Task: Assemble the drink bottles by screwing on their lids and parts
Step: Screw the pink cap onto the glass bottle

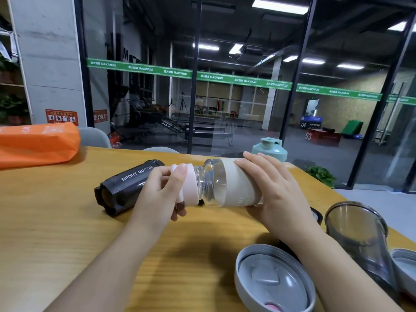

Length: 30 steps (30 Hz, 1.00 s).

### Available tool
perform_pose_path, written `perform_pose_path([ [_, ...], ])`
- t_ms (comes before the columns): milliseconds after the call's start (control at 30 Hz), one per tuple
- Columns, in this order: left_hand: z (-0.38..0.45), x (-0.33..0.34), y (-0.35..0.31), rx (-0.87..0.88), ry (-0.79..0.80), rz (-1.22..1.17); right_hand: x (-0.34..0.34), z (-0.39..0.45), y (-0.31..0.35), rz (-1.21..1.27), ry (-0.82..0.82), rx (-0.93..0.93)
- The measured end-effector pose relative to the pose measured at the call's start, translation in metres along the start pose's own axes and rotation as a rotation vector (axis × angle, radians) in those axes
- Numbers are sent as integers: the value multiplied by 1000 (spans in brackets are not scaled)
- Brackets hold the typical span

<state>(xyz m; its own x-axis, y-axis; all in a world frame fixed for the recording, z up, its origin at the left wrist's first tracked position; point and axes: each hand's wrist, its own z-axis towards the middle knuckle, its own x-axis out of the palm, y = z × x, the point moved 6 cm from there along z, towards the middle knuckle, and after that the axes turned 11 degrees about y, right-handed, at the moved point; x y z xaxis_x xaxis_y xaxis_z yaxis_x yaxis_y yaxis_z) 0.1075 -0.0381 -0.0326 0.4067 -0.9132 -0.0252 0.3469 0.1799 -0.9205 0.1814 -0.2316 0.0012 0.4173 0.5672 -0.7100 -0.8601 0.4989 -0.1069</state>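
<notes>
A clear bottle with a beige sleeve is held sideways above the wooden table. My right hand grips its sleeved body. My left hand grips the pale pink lid sitting at the bottle's threaded neck. Behind my left hand a black bottle marked SPORT BOTTLE lies on its side. A grey lid lies upside down at the near right. A smoky transparent cup body lies to the right of my right forearm.
A mint green bottle top stands at the table's far edge. An orange bag lies at the far left. Another grey lid shows at the right border. A glass wall runs behind the table.
</notes>
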Motion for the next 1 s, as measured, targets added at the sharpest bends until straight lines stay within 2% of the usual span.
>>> perform_pose_path([
  [233, 1, -2, -1, -63, 13, 25, 2, 1, 2, -24, 18, -40],
  [500, 2, 2, -4, -7, 42, 10, 1, 1, 3, -42, 29, -29],
  [600, 3, 5, -1, -21, 109, -14, 2, 0, 2, -36, 30, -9],
  [800, 1, 9, 4, -60, 217, -226, 5, -2, -2, -29, 51, 17],
  [1000, -2, 6, 0, -94, 120, -399, 5, -2, 0, -28, 63, 11],
])
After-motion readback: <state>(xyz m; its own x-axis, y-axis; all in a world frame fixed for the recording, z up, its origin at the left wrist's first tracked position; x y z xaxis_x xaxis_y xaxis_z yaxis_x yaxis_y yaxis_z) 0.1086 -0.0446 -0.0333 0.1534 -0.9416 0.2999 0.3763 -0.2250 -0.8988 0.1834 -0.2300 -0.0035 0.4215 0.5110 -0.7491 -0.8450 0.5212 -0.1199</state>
